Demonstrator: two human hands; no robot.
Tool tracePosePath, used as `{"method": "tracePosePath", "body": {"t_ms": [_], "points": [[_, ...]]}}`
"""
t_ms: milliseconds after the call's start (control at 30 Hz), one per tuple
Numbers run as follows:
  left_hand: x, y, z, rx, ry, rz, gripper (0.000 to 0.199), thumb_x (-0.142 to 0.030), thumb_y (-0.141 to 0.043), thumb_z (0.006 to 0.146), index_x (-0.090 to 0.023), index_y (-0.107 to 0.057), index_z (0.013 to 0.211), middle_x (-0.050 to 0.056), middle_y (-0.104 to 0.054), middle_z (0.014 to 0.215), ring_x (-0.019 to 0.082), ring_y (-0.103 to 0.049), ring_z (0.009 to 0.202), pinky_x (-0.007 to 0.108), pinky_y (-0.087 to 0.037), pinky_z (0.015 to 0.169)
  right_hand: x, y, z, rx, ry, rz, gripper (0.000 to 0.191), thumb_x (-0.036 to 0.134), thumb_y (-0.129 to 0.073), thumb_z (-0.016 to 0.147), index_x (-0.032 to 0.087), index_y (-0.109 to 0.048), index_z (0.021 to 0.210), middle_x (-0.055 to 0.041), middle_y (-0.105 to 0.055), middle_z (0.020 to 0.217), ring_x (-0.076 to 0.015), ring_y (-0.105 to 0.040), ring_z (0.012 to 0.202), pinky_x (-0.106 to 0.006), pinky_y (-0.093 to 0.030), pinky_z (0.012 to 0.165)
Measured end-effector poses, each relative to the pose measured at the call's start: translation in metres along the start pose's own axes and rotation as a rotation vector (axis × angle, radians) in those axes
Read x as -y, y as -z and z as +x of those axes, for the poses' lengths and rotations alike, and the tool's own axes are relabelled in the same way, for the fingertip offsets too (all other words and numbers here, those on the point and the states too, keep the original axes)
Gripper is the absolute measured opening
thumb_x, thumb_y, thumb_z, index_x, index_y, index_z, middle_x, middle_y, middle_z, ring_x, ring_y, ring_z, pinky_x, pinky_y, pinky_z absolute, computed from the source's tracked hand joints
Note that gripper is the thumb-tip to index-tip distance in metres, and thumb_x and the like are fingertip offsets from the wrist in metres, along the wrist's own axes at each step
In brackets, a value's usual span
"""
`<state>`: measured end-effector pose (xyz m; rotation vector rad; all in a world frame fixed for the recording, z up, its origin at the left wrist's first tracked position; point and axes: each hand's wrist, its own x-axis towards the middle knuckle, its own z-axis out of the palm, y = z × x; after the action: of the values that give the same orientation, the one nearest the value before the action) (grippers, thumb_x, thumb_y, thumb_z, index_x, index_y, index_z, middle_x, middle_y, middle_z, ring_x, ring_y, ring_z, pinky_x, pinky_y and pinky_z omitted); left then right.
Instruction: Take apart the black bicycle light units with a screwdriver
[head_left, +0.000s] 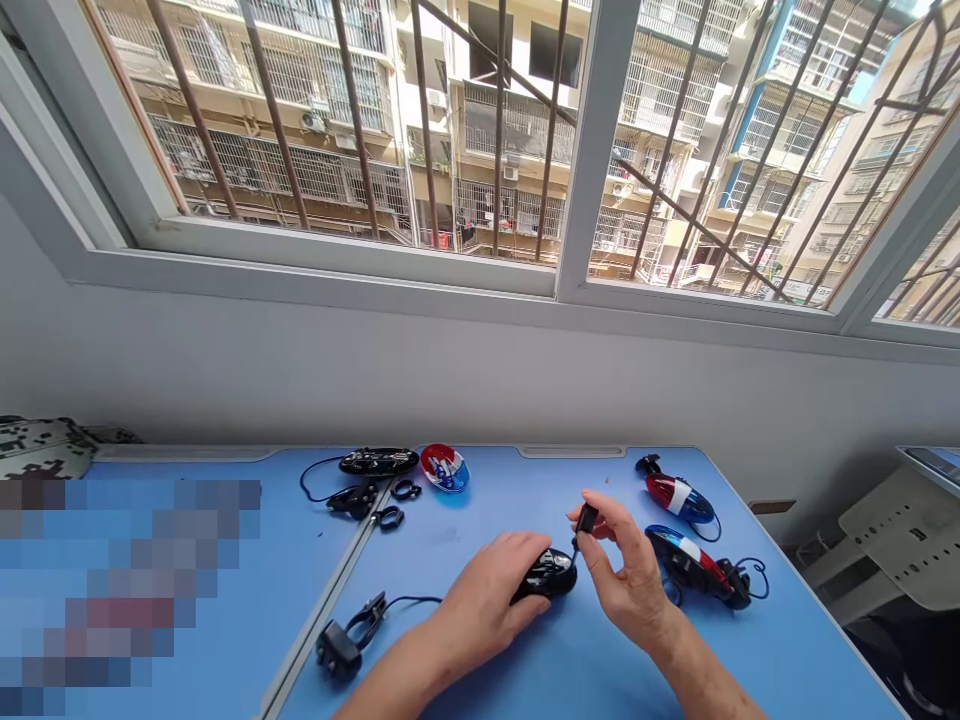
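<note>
My left hand point(495, 585) is wrapped round a glossy black oval housing point(553, 574) lying on the blue table. My right hand point(626, 580) pinches a small black block point(586, 518) between thumb and fingertips, just above the housing's right end. A short dark strand joins the block to that end. From under my left hand a black cable runs left to a black clamp with a boxy switch point(341, 648). The palm hides much of the housing.
Two red, white and blue bike lights, an upper one point(679, 497) and a lower one point(686, 560), lie at right. At the back left are another black housing point(379, 462), black clamp rings point(390, 517) and a red-and-blue lens cover point(445, 468). A seam crosses the table point(480, 510).
</note>
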<state>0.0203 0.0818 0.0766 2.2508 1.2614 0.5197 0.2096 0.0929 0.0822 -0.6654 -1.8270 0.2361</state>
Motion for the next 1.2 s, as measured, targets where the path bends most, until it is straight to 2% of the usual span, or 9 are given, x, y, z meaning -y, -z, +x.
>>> {"method": "tracePosePath", "body": {"t_ms": [200,333,600,833,1033,1200], "points": [[-0.0041,0.0038,-0.0007,0.008,0.000,0.001,0.043,-0.016,-0.061,0.078,-0.026,-0.054,0.119,0.004,-0.063,0.117,0.026,-0.055,0.104,0.038,-0.045,0.089,-0.0039,-0.0007,0.0013,-0.070,-0.005,-0.089,0.030,0.021,-0.058,0.088,0.026,-0.054,0.118,-0.0051,-0.063,0.095,-0.0153,-0.059,0.073,-0.027,-0.054,0.055],[-0.0017,0.0023,-0.0004,0.000,-0.004,-0.001,0.046,-0.017,-0.062,0.078,-0.025,-0.052,0.122,0.005,-0.062,0.119,0.027,-0.055,0.105,0.040,-0.044,0.090,-0.0044,0.0015,0.0041,-0.086,0.002,-0.112,0.031,0.017,-0.058,0.089,0.028,-0.055,0.118,-0.0034,-0.060,0.091,-0.0135,-0.054,0.066,-0.027,-0.053,0.054],[-0.0002,0.0001,-0.0006,0.004,-0.015,0.006,0.045,-0.016,-0.062,0.079,-0.024,-0.051,0.122,0.007,-0.061,0.121,0.028,-0.054,0.106,0.041,-0.044,0.091,0.0008,0.0054,0.0065,0.070,0.043,0.001,0.047,0.012,-0.049,0.092,0.030,-0.046,0.135,-0.0057,-0.067,0.098,-0.0173,-0.062,0.082,-0.029,-0.056,0.063],[0.0040,-0.0012,-0.0010,0.011,-0.018,-0.008,0.048,-0.013,-0.063,0.079,-0.023,-0.049,0.123,0.006,-0.061,0.121,0.027,-0.054,0.105,0.041,-0.045,0.090,-0.0027,0.0010,-0.0008,0.059,0.043,0.034,0.046,0.008,-0.044,0.092,0.028,-0.042,0.134,-0.0071,-0.068,0.105,-0.0176,-0.066,0.091,-0.028,-0.057,0.067],[-0.0005,0.0014,-0.0011,0.012,-0.005,-0.017,0.044,-0.013,-0.063,0.079,-0.024,-0.052,0.119,0.005,-0.062,0.119,0.026,-0.054,0.105,0.039,-0.044,0.090,-0.0052,0.0015,0.0013,0.015,0.018,-0.040,0.040,0.014,-0.055,0.090,0.028,-0.049,0.126,-0.0062,-0.062,0.101,-0.0170,-0.058,0.082,-0.027,-0.055,0.060],[-0.0009,0.0016,-0.0012,0.017,-0.003,-0.006,0.045,-0.014,-0.063,0.078,-0.024,-0.052,0.120,0.004,-0.062,0.119,0.026,-0.054,0.105,0.039,-0.044,0.090,-0.0030,0.0045,0.0048,0.042,-0.014,-0.013,0.045,0.008,-0.054,0.089,0.029,-0.048,0.128,-0.0039,-0.058,0.097,-0.0146,-0.055,0.078,-0.025,-0.054,0.059]]}}
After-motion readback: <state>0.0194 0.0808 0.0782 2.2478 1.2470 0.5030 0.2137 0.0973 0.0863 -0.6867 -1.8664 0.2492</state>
